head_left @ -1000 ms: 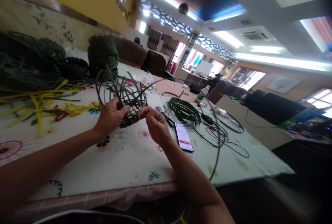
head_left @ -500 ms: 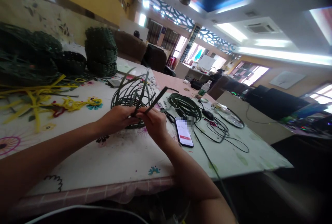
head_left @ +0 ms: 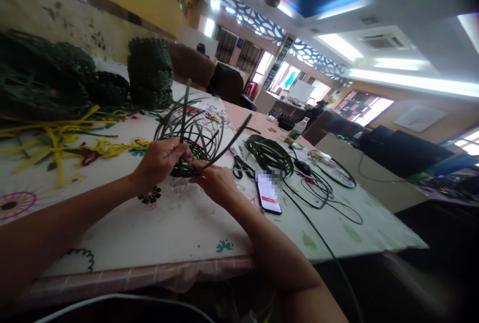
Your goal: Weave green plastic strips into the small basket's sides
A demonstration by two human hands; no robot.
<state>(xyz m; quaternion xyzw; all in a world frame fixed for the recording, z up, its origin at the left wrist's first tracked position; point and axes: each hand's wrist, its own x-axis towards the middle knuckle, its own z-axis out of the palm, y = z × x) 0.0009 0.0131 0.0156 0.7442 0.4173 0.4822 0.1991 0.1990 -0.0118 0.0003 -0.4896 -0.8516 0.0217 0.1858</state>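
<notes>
A partly woven basket [head_left: 202,144] of dark green strips stands on the flowered tablecloth, its long loose strips curving upward. At its near left side, my left hand [head_left: 164,158] is closed round an upright strip. My right hand [head_left: 215,180] is at the basket's near right rim, thumb and fingers pinched on the weave, below a strip that slants up to the right. The fingertips of both hands are close together. The exact spot that each pinches is partly hidden by the fingers.
Right of the basket are black scissors [head_left: 239,167], a coil of green strip [head_left: 268,156], a lit phone [head_left: 268,193], a mouse [head_left: 302,166] and a bottle [head_left: 297,131]. Finished green baskets [head_left: 150,73] and yellow strips [head_left: 56,146] lie at the left. A long strip hangs over the front edge.
My hands have moved slightly apart, the left one to the left with its strip now more upright. My right hand has turned flatter and lower against the rim. The view has shifted slightly.
</notes>
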